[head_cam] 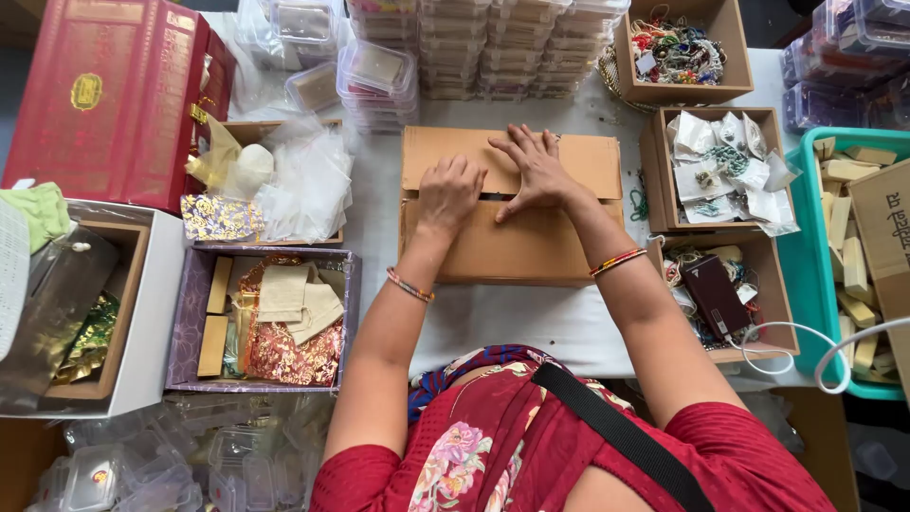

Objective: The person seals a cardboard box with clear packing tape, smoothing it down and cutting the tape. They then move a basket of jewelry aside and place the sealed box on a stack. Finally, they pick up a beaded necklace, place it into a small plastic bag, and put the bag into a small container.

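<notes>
A brown cardboard box (pixel 512 242) lies on the white table in front of me, its two top flaps closed with a dark seam between them. My left hand (pixel 448 192) rests on the near flap with the fingers curled at the seam. My right hand (pixel 534 169) lies flat across the seam, fingers spread over the far flap. Neither hand holds anything. Each wrist wears a beaded bracelet.
A purple box (pixel 180 322) of red and gold pouches sits at left, beside a tall red case (pixel 114 95). Stacked clear plastic boxes (pixel 493 47) stand behind. Open cardboard trays (pixel 720 171) of trinkets and a teal crate (pixel 806 256) of wooden blocks line the right.
</notes>
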